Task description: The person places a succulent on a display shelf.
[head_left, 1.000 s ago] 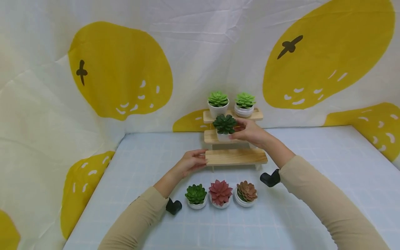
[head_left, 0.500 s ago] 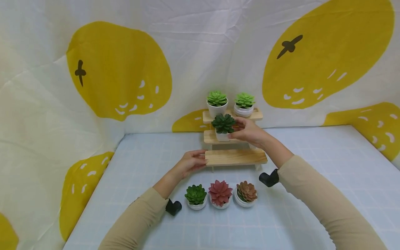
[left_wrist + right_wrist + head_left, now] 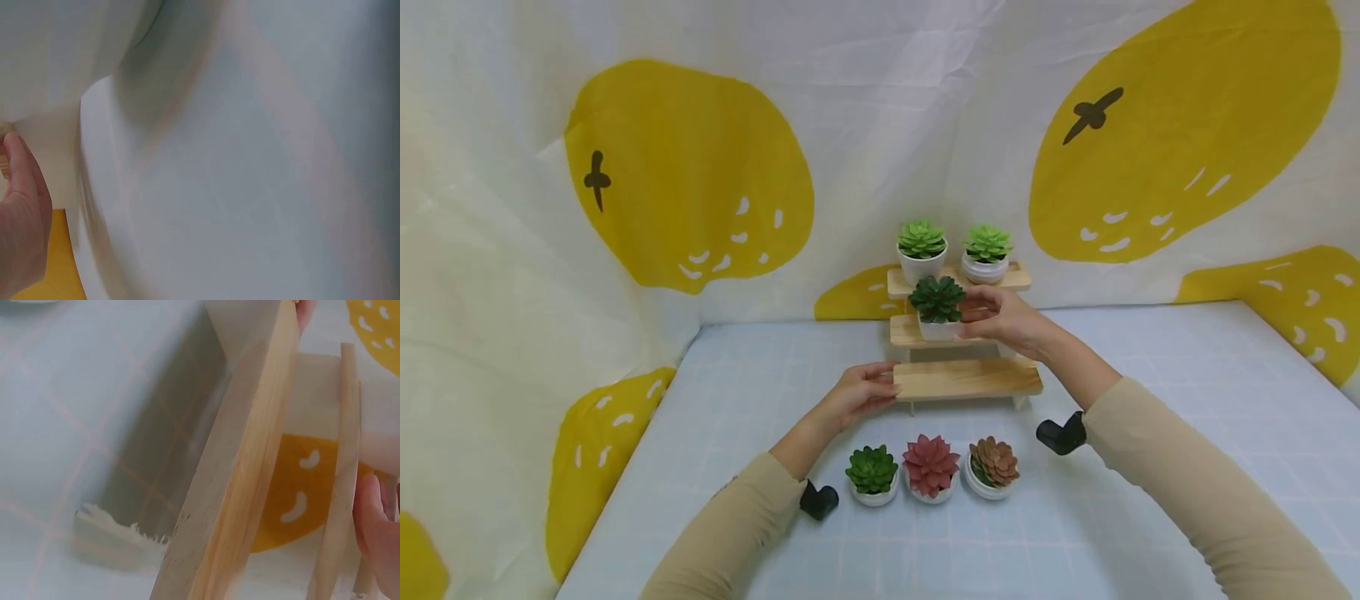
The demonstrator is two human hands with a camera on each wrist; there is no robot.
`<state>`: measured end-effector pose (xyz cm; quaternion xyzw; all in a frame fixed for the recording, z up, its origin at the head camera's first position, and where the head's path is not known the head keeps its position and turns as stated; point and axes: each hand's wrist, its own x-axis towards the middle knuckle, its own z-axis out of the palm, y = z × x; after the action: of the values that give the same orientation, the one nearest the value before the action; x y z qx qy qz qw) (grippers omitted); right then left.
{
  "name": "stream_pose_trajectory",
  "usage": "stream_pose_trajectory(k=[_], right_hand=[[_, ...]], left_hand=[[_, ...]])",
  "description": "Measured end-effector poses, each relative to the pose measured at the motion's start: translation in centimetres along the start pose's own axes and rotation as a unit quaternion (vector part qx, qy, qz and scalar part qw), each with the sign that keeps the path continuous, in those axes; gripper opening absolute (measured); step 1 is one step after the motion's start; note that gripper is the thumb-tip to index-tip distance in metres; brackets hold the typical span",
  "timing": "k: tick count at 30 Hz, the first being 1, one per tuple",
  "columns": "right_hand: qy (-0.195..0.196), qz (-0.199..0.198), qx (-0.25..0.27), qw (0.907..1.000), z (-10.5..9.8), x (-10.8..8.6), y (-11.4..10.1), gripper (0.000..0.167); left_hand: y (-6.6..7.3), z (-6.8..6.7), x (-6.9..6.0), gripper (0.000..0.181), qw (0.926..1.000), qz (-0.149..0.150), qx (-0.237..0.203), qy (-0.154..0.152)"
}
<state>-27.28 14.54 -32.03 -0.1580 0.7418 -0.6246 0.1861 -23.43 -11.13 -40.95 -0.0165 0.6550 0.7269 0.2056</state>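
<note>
I can't make out a single word, number, label or brand from here: none on the wooden stand (image 3: 967,380), none on the white pots (image 3: 921,267) on it and in front of it; the cloth (image 3: 895,125) behind it bears only yellow fruit (image 3: 692,175) prints.

Makeshift tabletop booth (image 3: 775,358), yellow-patterned cloth backdrop (image 3: 887,125)
</note>
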Motion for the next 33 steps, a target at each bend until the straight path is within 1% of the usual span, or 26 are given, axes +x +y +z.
stream_pose_trajectory(k=[3, 8, 11, 15, 18, 21, 25, 29, 33], right_hand=[[-0.009, -0.01, 0.006, 0.9999, -0.4, -0.6, 0.2, 0.065], [-0.017, -0.026, 0.015, 0.9994, -1.2, -1.7, 0.1, 0.064], [-0.017, -0.028, 0.003, 0.9995, -1.6, -2.5, 0.0, 0.063], [-0.019, -0.029, -0.013, 0.9993, -2.2, -3.5, 0.2, 0.064], [-0.021, -0.029, -0.018, 0.9992, -2.5, -4.1, 0.4, 0.064], [-0.023, -0.026, -0.026, 0.9991, -2.7, -4.9, 0.5, 0.064], [-0.026, -0.019, -0.041, 0.9986, -2.9, -5.9, 1.0, 0.065], [-0.032, -0.017, -0.045, 0.9983, -2.9, -6.9, 1.7, 0.063], [-0.05, -0.028, -0.044, 0.9974, -2.9, -7.8, 2.6, 0.059]], left_hand=[[-0.2, 0.0, -0.1, 0.049, 1.0, -0.001, -0.001, 0.0], [0.0, 0.0, 0.0, 0.05, 1.0, 0.0, -0.004, 0.002], [0.1, 0.0, 0.0, 0.049, 1.0, 0.003, -0.003, -0.001], [0.1, 0.0, 0.1, 0.049, 1.0, 0.001, -0.004, -0.001], [0.0, 0.0, 0.1, 0.049, 1.0, -0.002, -0.005, -0.001], [0.0, -0.1, 0.2, 0.049, 1.0, 0.001, -0.002, -0.004], [-0.1, -0.1, 0.2, 0.049, 1.0, 0.002, 0.001, -0.004], [-0.1, 0.0, 0.1, 0.049, 1.0, -0.001, 0.003, 0.002], [-0.2, 0.0, 0.2, 0.049, 1.0, -0.001, 0.005, 0.004]])
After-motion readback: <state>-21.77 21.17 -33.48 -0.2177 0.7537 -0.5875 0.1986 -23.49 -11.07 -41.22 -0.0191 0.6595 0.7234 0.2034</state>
